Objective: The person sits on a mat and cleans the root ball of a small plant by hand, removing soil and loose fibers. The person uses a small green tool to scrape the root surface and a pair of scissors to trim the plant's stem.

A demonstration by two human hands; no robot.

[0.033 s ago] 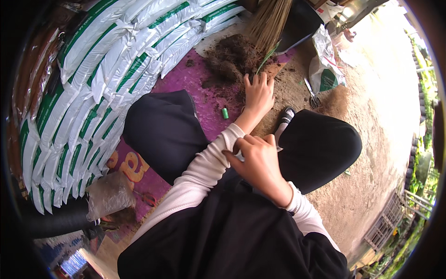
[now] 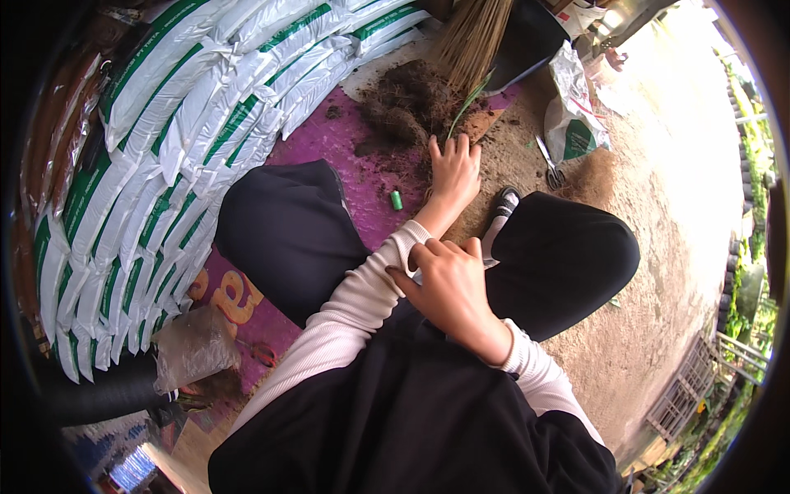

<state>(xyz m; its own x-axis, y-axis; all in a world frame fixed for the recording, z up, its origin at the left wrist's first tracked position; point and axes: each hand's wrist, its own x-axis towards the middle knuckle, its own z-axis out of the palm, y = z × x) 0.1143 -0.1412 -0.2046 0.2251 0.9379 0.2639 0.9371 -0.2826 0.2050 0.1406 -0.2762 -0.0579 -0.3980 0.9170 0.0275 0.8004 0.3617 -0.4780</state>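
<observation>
My left hand [image 2: 454,174] reaches forward, palm down, its fingers stretched and spread. Its fingertips are beside the lower end of a long green leaf [image 2: 469,107], in front of a heap of dark, fibrous soil [image 2: 403,99]. Whether they touch the leaf I cannot tell. Across my left forearm lies my right hand [image 2: 453,288], its fingers closed on the cream ribbed sleeve [image 2: 403,251] near the left wrist. A small green cylinder [image 2: 396,200] rests on the purple mat [image 2: 329,152], left of my left hand.
White-and-green plastic sacks [image 2: 173,156] are stacked along the left. Scissors [image 2: 550,163] lie on the ground to the right, next to a crumpled white bag [image 2: 572,115]. A stick broom [image 2: 477,41] and a black dustpan [image 2: 531,41] stand behind the soil.
</observation>
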